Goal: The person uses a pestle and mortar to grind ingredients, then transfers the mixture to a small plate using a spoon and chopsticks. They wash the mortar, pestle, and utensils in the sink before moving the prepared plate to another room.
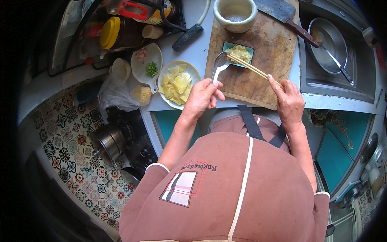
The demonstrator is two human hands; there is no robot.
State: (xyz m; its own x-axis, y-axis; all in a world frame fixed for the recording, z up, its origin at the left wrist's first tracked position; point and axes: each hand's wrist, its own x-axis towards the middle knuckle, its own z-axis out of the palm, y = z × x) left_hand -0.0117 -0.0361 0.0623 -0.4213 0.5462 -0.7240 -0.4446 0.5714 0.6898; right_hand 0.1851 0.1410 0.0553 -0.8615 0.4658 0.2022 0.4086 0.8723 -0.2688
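Observation:
My left hand (203, 96) grips the handle of a metal spoon (222, 60), whose bowl is at the left edge of a small turquoise square dish (250, 50). Pale chopped pieces (240, 53), perhaps garlic or ginger, are heaped in that dish. A pair of wooden chopsticks (254, 69) is held in my right hand (288, 101), their tips at the spoon bowl's rim. Under the dish lies a worn wooden cutting board (257, 93). Behind it stands a stone mortar (235, 18) with some pale residue inside.
Left of the board, a plate (196, 72) holds sliced yellowish vegetable; another dish (136, 65) holds chopped greens and pink bits. A cleaver (276, 12) rests at the board's back right, its handle reaching towards the sink (356, 87), which contains a metal bowl (328, 25). A pestle (188, 37) lies farther back.

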